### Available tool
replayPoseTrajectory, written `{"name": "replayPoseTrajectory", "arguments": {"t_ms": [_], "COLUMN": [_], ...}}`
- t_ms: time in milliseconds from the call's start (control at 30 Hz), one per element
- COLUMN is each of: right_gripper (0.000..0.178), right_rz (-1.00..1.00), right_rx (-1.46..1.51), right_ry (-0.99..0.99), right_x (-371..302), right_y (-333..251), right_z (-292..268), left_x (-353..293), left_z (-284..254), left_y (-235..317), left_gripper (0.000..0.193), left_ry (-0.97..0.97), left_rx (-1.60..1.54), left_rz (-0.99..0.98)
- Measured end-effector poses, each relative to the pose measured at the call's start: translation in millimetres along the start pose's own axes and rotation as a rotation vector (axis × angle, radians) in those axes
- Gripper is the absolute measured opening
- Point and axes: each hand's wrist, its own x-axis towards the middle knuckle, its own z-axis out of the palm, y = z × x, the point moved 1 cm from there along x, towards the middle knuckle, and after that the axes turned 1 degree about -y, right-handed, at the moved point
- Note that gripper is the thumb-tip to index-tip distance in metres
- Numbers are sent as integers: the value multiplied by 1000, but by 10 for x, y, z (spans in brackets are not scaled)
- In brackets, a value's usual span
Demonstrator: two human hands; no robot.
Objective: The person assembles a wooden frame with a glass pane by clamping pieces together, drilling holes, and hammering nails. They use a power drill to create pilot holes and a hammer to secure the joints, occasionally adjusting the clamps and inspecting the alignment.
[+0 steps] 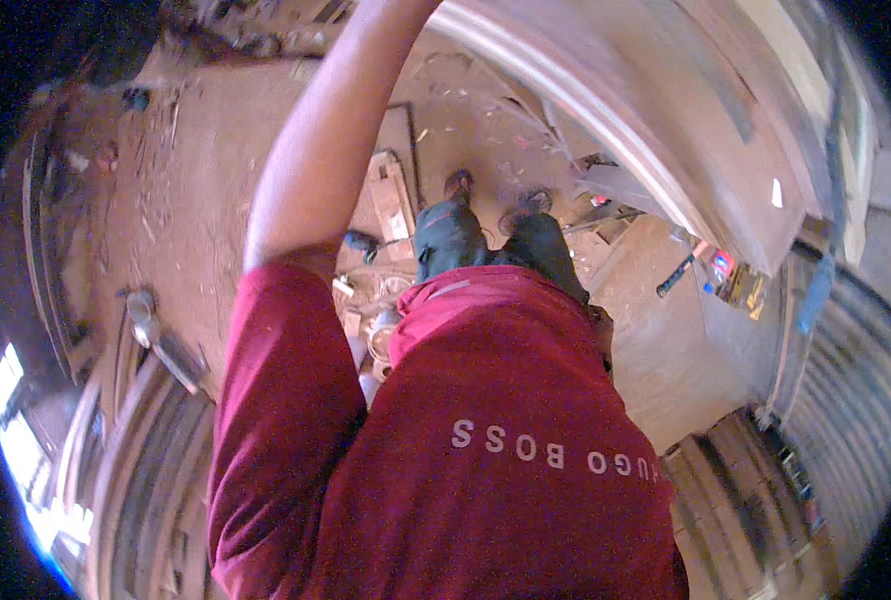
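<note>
My left arm in a red sleeve stretches up and forward past the top edge, so my left hand is out of sight. The forearm ends beside the large pale wooden boards that slant across the upper right. At my right hip a narrow brown patch, perhaps my right hand, shows beside the red shirt. Its fingers cannot be made out, nor whether it holds anything. A hammer with a black and orange handle lies to the right, apart from that patch.
Scrap wood and shavings litter the dirt floor around my feet. Stacked planks stand at lower left, more timber at lower right. Corrugated metal sheet edges the right, near colourful packages.
</note>
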Motion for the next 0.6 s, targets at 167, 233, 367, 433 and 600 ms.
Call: {"name": "replayPoseTrajectory", "arguments": {"t_ms": [167, 233, 367, 433, 600], "right_gripper": [26, 25, 25, 21, 20], "right_rz": [-112, -160, 264, 44, 19], "right_rx": [2, 16, 162, 135, 222], "right_ry": [-54, -115, -285, -306, -322], "right_x": [-95, 158, 444, 789, 1318], "right_y": [-48, -189, -1387, -1298, -1916], "right_z": [-371, -789, -1356, -1444, -1267], "left_x": [-2787, -4475, -6780, -7424, -8277], "left_z": [-1386, -1654, -1486, -1123, -142], "left_y": [-556, -377, 976, 1777, 2816], "left_gripper": [41, 39, 49, 49, 43], "left_ry": [180, 214, -84, -181, 83], "left_rx": [462, 572, 645, 499, 219], "left_rz": [-791, -1282, -1774, -2011, -2174]}}
